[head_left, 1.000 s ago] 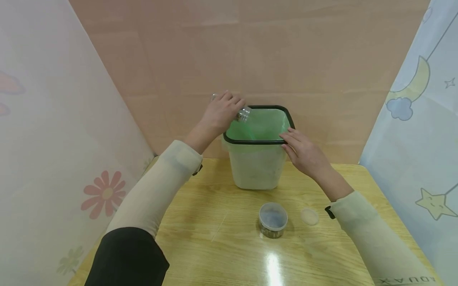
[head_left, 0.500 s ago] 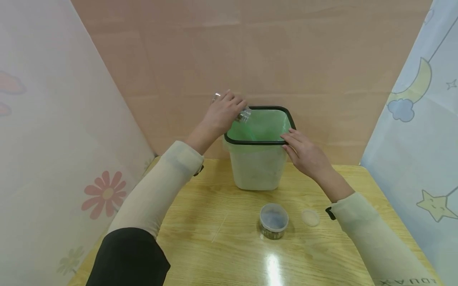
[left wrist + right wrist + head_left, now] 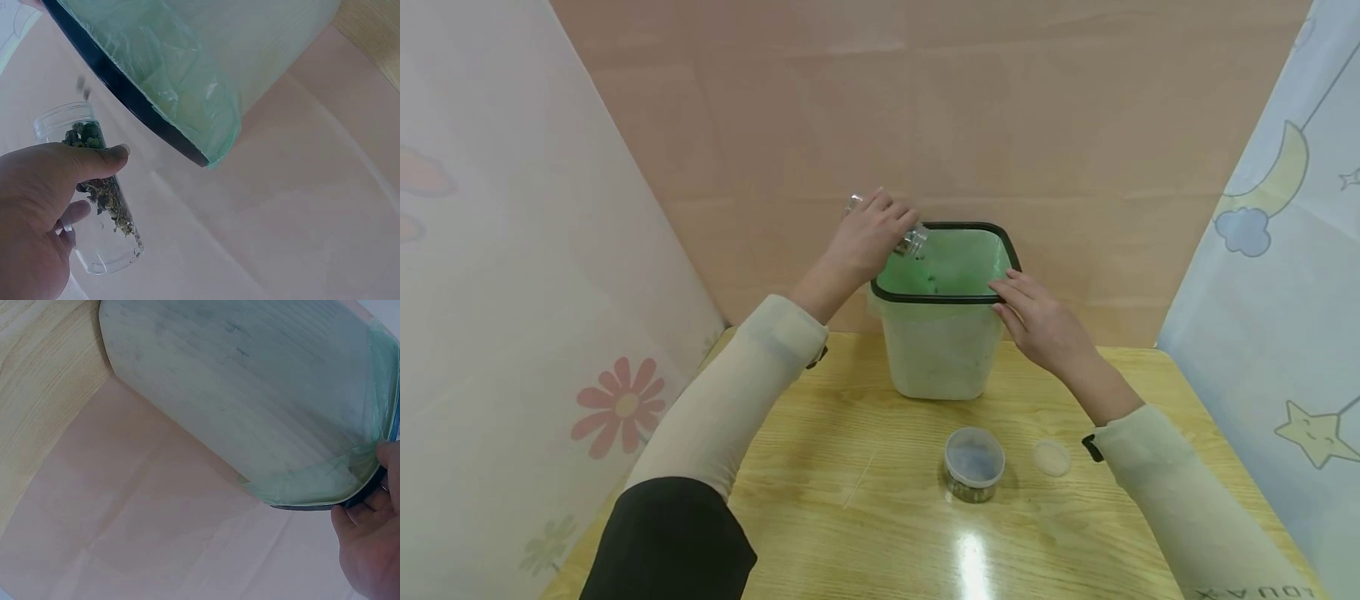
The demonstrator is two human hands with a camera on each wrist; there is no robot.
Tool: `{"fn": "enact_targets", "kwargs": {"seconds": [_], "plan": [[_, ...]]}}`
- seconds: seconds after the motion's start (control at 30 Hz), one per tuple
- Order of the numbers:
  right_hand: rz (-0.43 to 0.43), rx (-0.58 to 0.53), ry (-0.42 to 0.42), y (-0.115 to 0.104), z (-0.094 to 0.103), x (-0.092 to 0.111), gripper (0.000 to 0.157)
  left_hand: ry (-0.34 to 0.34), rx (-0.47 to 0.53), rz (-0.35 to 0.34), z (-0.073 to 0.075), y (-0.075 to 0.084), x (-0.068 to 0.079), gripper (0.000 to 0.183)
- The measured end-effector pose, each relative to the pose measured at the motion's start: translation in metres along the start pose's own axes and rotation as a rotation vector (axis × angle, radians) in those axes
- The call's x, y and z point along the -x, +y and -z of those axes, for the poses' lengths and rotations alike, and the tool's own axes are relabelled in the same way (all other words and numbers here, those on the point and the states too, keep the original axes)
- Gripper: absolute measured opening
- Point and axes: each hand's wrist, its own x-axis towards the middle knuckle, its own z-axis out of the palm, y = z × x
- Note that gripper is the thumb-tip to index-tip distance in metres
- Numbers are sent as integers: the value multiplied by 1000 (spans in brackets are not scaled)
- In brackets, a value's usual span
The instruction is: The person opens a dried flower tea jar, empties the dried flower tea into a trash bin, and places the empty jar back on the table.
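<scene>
My left hand (image 3: 868,242) grips a clear jar (image 3: 109,256), tilted with its mouth over the trash bin. Dark dried bits and pale crumbs, like dried tea or herbs, fill part of the jar (image 3: 913,242). Small dark bits fall from its mouth into the bin. The whitish trash bin (image 3: 936,358) stands upright, with a black rim (image 3: 940,298) and a green liner bag (image 3: 962,254). At the bin's right corner my right hand (image 3: 1045,325) holds the rim; the right wrist view shows its fingers (image 3: 359,512) curled at the rim's edge. The bin's bottom is hidden.
A short round container (image 3: 973,458) with a whitish top and dark contents low down stands on the wooden table (image 3: 820,517) in front of the bin. Right of it lies a thin translucent disc (image 3: 1051,457). A pinkish-brown backdrop (image 3: 775,125) rises close behind the bin.
Dark bits now show below the jar's mouth and inside the bin, where earlier there was less visible. Both hands stay nearly in place.
</scene>
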Motion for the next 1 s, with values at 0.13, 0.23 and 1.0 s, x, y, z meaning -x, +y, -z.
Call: {"fn": "enact_targets", "kwargs": {"seconds": [0.13, 0.23, 1.0], "plan": [[-1, -3, 2, 0, -1, 0, 37, 1, -4, -1, 0, 0, 0, 56], [-7, -6, -1, 0, -1, 0, 37, 5, -7, -3, 0, 0, 0, 55], [-8, -5, -10, 1, -1, 0, 37, 10, -23, -21, 2, 1, -1, 57]]}}
